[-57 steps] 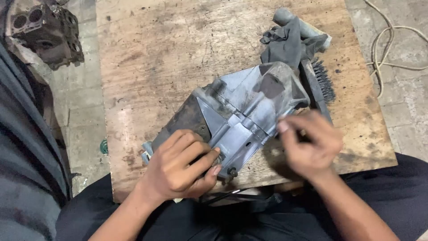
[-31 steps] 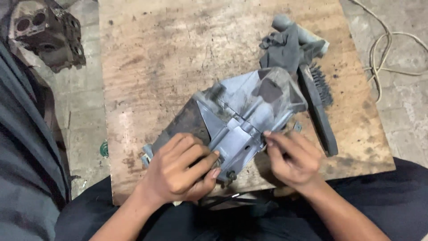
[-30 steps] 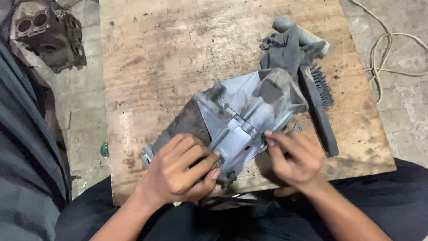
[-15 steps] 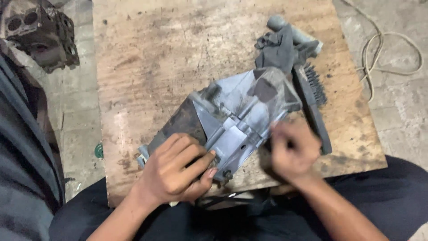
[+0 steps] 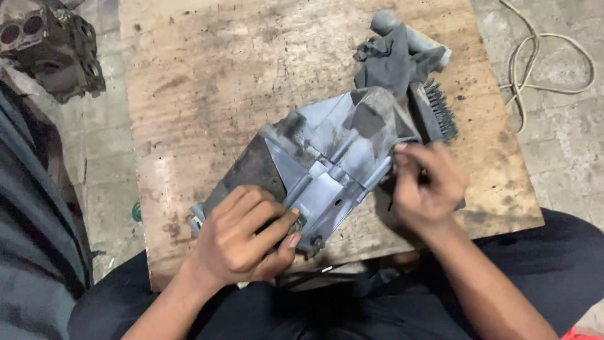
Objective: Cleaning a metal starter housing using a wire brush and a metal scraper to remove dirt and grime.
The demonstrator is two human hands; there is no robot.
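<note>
A person seated at a worn wooden worktop (image 5: 207, 82) holds a grey cast-metal housing (image 5: 327, 157) that lies on its side, running from the near left toward the far right of the board. The left hand (image 5: 242, 236) presses down on the housing's near, darker end, fingers together and curled over its edge beside a small bolt. The right hand (image 5: 428, 186) sits at the housing's right flank, fingers bunched against the metal; whether they pinch something small there cannot be told. Just beyond that hand lies a black wire brush (image 5: 437, 110), partly under a dark rag (image 5: 387, 60) draped over a grey tube (image 5: 409, 38) at the far right. The housing looks bare and unpainted, with grime left in its ribs and a dark stain at the near end, so cleaning appears only partway done. A dirty engine block (image 5: 50, 47) rests on the floor at far left, a cord (image 5: 547, 69) at far right.
</note>
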